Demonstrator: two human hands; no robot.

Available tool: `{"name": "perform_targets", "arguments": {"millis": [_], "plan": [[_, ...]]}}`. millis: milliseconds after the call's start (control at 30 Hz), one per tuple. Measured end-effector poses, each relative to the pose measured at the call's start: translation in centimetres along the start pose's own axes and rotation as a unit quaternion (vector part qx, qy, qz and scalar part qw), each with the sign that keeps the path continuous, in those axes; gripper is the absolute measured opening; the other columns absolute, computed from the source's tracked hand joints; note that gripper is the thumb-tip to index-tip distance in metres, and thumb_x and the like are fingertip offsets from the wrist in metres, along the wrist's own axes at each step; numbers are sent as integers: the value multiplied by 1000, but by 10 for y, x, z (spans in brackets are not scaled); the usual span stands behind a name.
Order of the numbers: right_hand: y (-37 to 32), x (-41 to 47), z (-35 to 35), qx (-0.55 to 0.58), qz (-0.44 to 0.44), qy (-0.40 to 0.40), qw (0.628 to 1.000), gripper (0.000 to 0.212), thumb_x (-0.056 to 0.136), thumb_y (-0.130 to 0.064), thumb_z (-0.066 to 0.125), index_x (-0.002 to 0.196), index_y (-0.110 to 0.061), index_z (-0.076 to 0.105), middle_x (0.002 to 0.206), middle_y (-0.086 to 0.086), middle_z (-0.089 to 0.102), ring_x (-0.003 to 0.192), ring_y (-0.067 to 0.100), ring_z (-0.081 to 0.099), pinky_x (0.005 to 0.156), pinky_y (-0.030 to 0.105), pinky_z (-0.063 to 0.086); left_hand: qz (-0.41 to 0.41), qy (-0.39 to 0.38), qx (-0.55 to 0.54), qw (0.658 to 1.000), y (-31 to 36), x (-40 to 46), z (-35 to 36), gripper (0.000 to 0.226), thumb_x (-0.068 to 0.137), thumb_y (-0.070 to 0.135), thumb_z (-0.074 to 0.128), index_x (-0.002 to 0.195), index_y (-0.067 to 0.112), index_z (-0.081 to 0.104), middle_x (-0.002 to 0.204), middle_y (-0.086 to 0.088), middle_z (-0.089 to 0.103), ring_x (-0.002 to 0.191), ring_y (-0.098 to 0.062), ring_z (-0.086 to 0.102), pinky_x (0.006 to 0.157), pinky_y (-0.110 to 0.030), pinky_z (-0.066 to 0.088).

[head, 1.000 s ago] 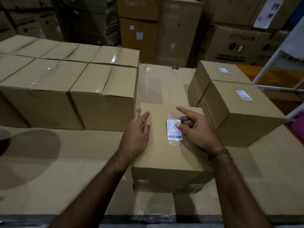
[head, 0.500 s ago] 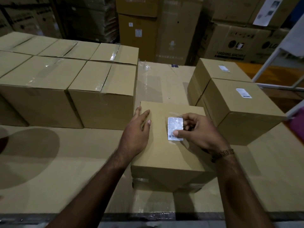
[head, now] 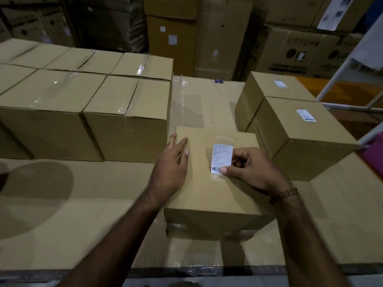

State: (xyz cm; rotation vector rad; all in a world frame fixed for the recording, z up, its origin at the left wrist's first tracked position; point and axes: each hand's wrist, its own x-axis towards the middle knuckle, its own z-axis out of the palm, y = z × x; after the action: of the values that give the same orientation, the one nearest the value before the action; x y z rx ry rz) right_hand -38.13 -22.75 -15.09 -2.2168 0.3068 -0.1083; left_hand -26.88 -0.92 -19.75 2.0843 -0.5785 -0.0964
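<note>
Head view: the left hand (head: 172, 164) lies flat with its fingers (head: 183, 142) straight on top of the box (head: 207, 195), probably to steady it for labelling. Just right of those fingers, the label (head: 221, 157) sits on the box top under clear tape. The right hand (head: 255, 170) has its fingers curled tight and its thumb on the barcode corner, pinching the label's edge, likely to seat it

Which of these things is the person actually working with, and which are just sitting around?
In use: small box, white label, left hand steadying box, right hand pinching label.
Lying about: two labelled boxes at right, taped boxes at left, printed cartons behind.
</note>
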Motion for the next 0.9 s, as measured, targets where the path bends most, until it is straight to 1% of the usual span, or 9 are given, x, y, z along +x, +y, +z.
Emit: {"name": "perform_targets", "arguments": {"millis": [67,167,267,367,433,533,700,833,900], "plan": [[3,1,-1,-5,0,-11,1000,25,83,-32,90,107,-29,83,92,14,75,66,7,46,65,30,42,-1,0,4,1000,1,0,0,48,109,28,51,156,26,47,172,13,17,151,-8,34,112,-17,25],[6,2,1,-11,-3,-12,1000,22,84,-35,88,101,-23,83,89,18,74,66,10,47,65,32,41,0,0,7,1000,2,0,-1,47,109,28,51,156,26,47,172,12,17,152,-9,34,112,-19,26],[7,2,2,-9,-7,-13,1000,21,84,-39,87,101,-26,83,91,16,76,67,23,58,70,40,53,2,-1,11,1000,2,0,-1,47,109,27,51,156,25,47,173,11,17,152,-10,33,113,-18,25],[9,2,0,-8,-11,-20,1000,25,83,-48,83,105,-35,82,102,13,78,93,38,73,88,59,59,-2,-1,13,1000,3,0,-1,48,109,28,51,156,26,46,173,11,16,152,-11,33,114,-21,26],[10,2,-1,-6,-6,-32,999,20,88,-40,83,107,-35,82,105,6,80,103,37,72,93,59,57,-5,-1,12,1000,3,0,-1,48,109,28,50,157,27,46,173,12,16,153,-12,33,114,-22,27],[7,-1,-1,3,7,-47,999,21,92,-32,81,113,-29,82,105,-11,81,103,22,75,96,52,58,-7,-1,9,1000,3,-1,-1,48,109,29,50,157,28,45,172,13,15,152,-11,34,113,-21,27],[3,-4,-2,17,16,-45,999,22,92,-32,81,113,-30,82,112,-9,80,111,21,73,102,52,56,-12,-3,12,1000,4,-1,-1,48,110,29,49,157,28,44,172,14,15,152,-11,32,112,-20,26],[5,-5,-1,21,-3,-34,999,22,90,-42,80,112,-40,81,118,13,75,116,43,65,99,64,53,-13,-4,13,1000,3,-1,-1,48,110,30,49,157,28,45,172,15,14,152,-11,32,112,-20,25],[5,-6,0,26,-5,-32,999,22,91,-39,80,113,-37,81,116,7,78,116,39,68,100,61,54,-14,-5,14,1000,3,-1,-1,48,110,31,49,158,28,44,172,15,14,153,-11,32,113,-21,25]]}}
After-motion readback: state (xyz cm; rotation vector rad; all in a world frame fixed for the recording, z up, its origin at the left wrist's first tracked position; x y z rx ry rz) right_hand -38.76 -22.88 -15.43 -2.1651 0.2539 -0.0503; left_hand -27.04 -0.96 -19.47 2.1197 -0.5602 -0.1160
